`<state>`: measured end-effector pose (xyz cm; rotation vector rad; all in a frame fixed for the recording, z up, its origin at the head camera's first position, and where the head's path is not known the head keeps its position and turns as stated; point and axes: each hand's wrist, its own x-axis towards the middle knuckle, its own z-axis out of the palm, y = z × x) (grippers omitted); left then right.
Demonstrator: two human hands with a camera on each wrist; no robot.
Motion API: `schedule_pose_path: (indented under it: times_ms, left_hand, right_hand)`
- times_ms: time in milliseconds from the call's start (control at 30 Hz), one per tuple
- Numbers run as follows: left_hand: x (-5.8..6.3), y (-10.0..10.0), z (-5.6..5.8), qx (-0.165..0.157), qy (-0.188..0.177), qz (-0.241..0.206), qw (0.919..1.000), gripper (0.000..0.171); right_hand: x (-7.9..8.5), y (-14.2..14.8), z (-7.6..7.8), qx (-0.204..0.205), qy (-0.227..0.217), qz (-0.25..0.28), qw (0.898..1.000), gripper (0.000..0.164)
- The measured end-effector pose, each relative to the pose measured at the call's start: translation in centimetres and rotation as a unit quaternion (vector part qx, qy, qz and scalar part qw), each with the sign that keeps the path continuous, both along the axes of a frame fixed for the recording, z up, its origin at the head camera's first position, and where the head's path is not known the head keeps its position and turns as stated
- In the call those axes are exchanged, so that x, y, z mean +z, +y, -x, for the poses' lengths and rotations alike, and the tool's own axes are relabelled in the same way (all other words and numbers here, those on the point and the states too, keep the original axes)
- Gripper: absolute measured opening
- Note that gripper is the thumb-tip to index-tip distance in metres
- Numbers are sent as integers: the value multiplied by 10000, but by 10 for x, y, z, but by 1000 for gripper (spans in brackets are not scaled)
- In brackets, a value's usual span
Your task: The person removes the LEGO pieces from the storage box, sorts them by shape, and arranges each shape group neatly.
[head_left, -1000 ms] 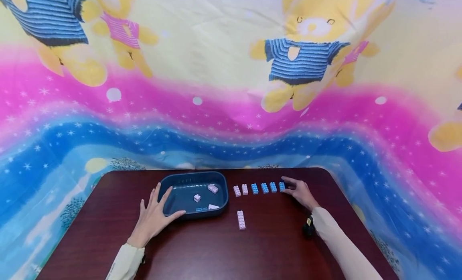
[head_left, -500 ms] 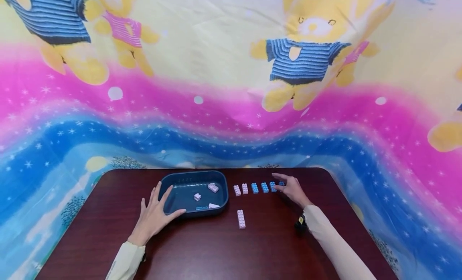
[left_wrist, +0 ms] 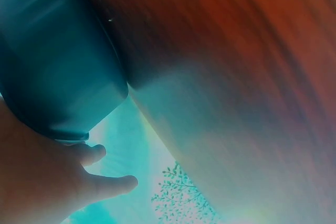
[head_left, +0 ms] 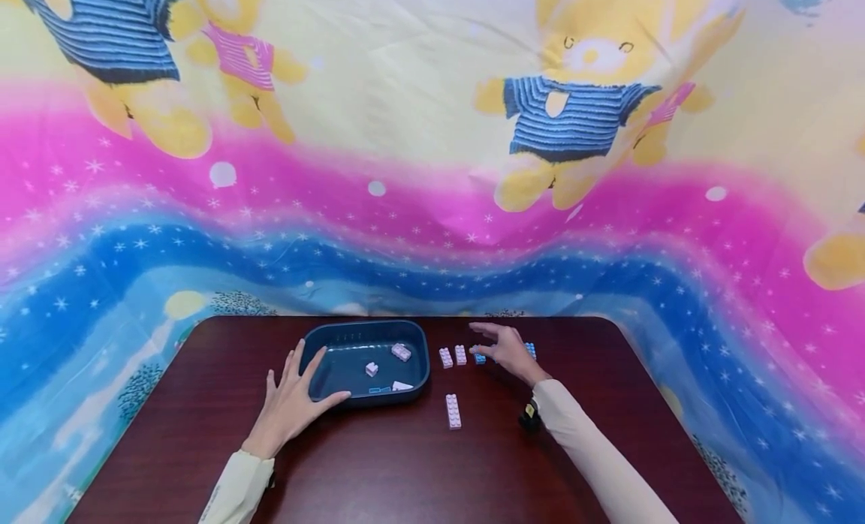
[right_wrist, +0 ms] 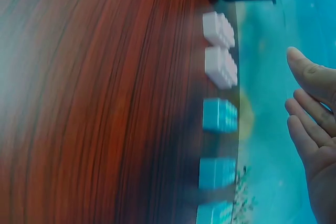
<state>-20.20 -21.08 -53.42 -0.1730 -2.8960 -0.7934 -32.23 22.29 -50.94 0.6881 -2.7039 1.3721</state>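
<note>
My left hand [head_left: 289, 405] spreads its fingers along the left end of a dark teal tray [head_left: 341, 377], thumb at the near rim. The left wrist view shows that hand [left_wrist: 42, 174] close against the tray's wall [left_wrist: 63, 61]. My right hand [head_left: 511, 353] hovers over a row of toy building bricks, fingers loosely extended, holding nothing. Beneath it a blue brick [head_left: 480, 357] partly shows; another blue brick [head_left: 530, 350] peeks out to its right, the ones between hidden. Several blue bricks [right_wrist: 218, 115] and two pale pink bricks [right_wrist: 218, 66] line up in the right wrist view.
Pale pink bricks [head_left: 401, 352] and small blue pieces [head_left: 375, 390] lie inside the tray. One longer pink brick [head_left: 453, 411] sits apart, nearer on the brown table [head_left: 405, 471]. Behind the table's far edge hangs a cartoon-bear cloth [head_left: 405, 231].
My right hand has moved left along the brick row, from the rightmost blue brick to over the leftmost blue one. The left hand stays at the tray.
</note>
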Motion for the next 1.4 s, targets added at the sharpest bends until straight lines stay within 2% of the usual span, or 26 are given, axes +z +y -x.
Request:
schedule_pose_path:
  times_ms: [400,767,933,1100,1400]
  left_hand:
    - [-1,-1,-1,-6,0,-42,10000,108]
    - [0,0,0,-12,9,-36,10000,107]
    - [2,0,-1,-14,9,-53,10000,107]
    - [2,0,-1,6,-36,-81,10000,107]
    - [1,0,0,35,-55,-110,9999,107]
  right_hand:
    - [2,-52,-4,364,-152,165,9991,46]
    - [4,-93,-7,693,-293,38,9972,47]
    - [4,-108,-9,880,-140,52,9960,46]
    - [6,-121,-11,1020,-183,52,9946,46]
    - [11,-135,-13,1374,172,-376,9897,45]
